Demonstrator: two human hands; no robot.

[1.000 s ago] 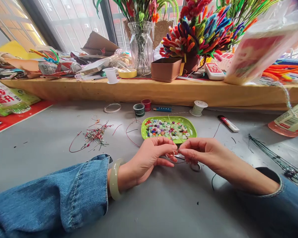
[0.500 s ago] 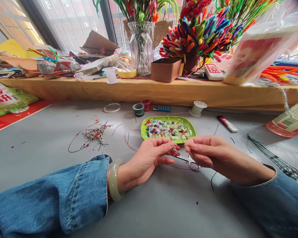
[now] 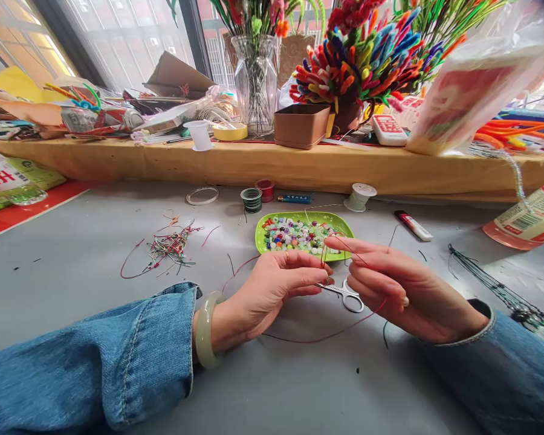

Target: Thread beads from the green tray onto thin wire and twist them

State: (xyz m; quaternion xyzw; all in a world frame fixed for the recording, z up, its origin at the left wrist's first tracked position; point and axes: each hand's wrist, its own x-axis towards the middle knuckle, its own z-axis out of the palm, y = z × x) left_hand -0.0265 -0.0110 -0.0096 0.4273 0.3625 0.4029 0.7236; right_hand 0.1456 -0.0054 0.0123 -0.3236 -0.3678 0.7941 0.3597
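Observation:
My left hand [image 3: 281, 284], with a pale green bangle [image 3: 207, 329] at the wrist, pinches a small piece of red cord whose details are hidden by the fingertips. To its right, my right hand [image 3: 390, 278] has the red cord [image 3: 324, 339] looped over its index finger and running down through its curled fingers. The cord hangs in an arc below both hands. Just behind them lies a green tray [image 3: 260, 237] of mixed beads [image 3: 294, 234]. Silver scissors [image 3: 351, 298] rest on the table between the hands, their blades partly hidden by my left fingers.
Thread spools [image 3: 252, 200], a white spool [image 3: 359, 197] and a lighter [image 3: 412, 226] lie behind. Cord scraps [image 3: 172, 246] are at the left, dark knotted cords [image 3: 494, 290] and a bottle [image 3: 528, 217] at the right. A cluttered ledge [image 3: 140, 164] crosses the back.
My right hand has moved slightly right and its index finger has lifted, spreading the red cord into a loop. The cord now hangs lower in front. The view has shifted slightly.

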